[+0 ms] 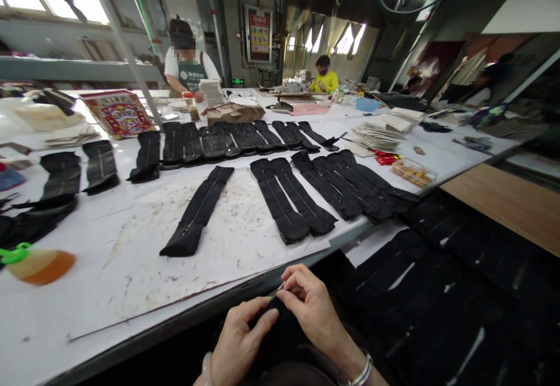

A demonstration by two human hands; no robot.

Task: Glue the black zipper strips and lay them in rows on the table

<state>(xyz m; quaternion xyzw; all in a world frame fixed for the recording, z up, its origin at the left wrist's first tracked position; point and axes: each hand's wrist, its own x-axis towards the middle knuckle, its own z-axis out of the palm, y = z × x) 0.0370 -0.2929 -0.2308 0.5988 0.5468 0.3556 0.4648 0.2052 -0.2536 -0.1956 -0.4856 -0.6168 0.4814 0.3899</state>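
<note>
Below the table's front edge, my left hand (pixel 245 330) pinches a piece of black fabric (pixel 286 325) between thumb and fingers. My right hand (pixel 312 310) is closed at the upper edge of the same fabric, thumb against bent fingers. Something small shows at its fingertips, too small to make out. Most of the fabric is hidden by the hands and merges with dark clothing. On the table nearest to them lies a single black zippered fabric piece (pixel 196 211), with a pair of similar zippered pieces (pixel 291 199) to its right.
More black zippered pieces (pixel 219 141) lie in a row behind, and others (pixel 345 182) overlap at right. A bottle of orange liquid (pixel 41 265) lies at left. Paper stacks (pixel 380 132) and a plastic box (pixel 413 171) are at right. Two people (pixel 188 65) work across the table.
</note>
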